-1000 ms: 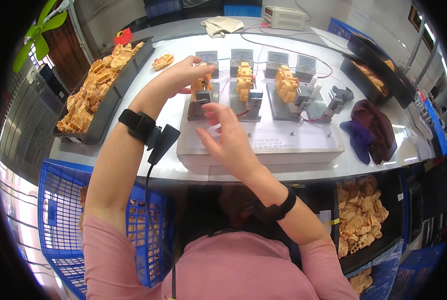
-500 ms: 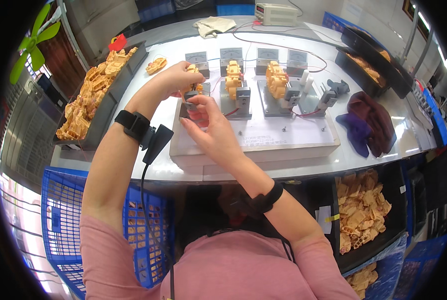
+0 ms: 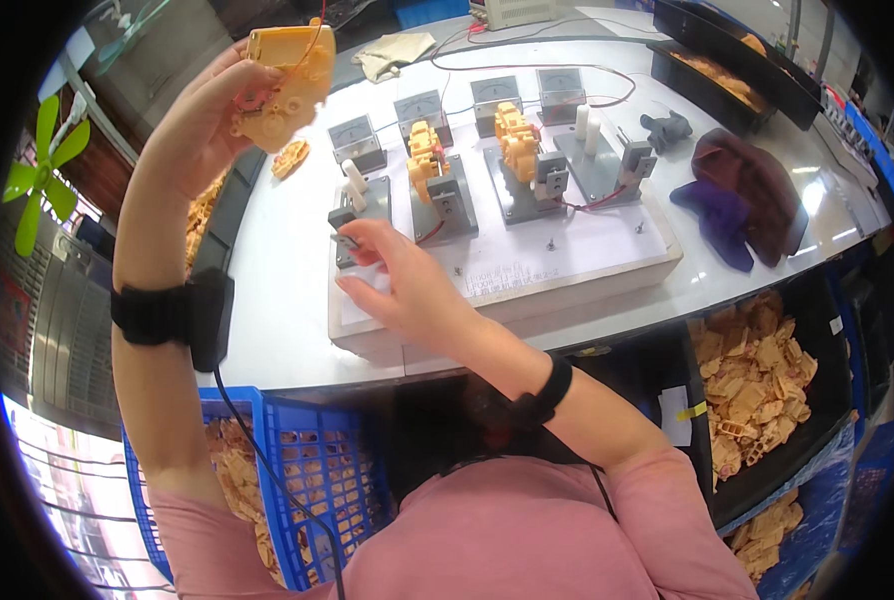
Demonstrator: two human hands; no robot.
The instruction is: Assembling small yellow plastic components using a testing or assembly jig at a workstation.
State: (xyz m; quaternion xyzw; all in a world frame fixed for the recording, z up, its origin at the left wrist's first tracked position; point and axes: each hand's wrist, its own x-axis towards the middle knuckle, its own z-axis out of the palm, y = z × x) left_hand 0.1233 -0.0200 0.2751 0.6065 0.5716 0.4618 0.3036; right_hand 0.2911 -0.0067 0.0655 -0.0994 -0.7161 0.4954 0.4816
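The left hand (image 3: 202, 125) is up high now, at about 11 o'clock, and its grip is closed around a yellow gear box (image 3: 282, 80) with a thin red wire on it. A moment ago that hand was down at the white test board (image 3: 507, 265) on the worktop (image 3: 267, 300). So the part is off the first holder (image 3: 352, 205), which now stands bare (only its white peg shows). The right hand (image 3: 402, 290) hangs over the board near that holder, fingers loose and spread, holding nothing. Two other yellow parts (image 3: 515, 140) sit in the holders at 12 o'clock.
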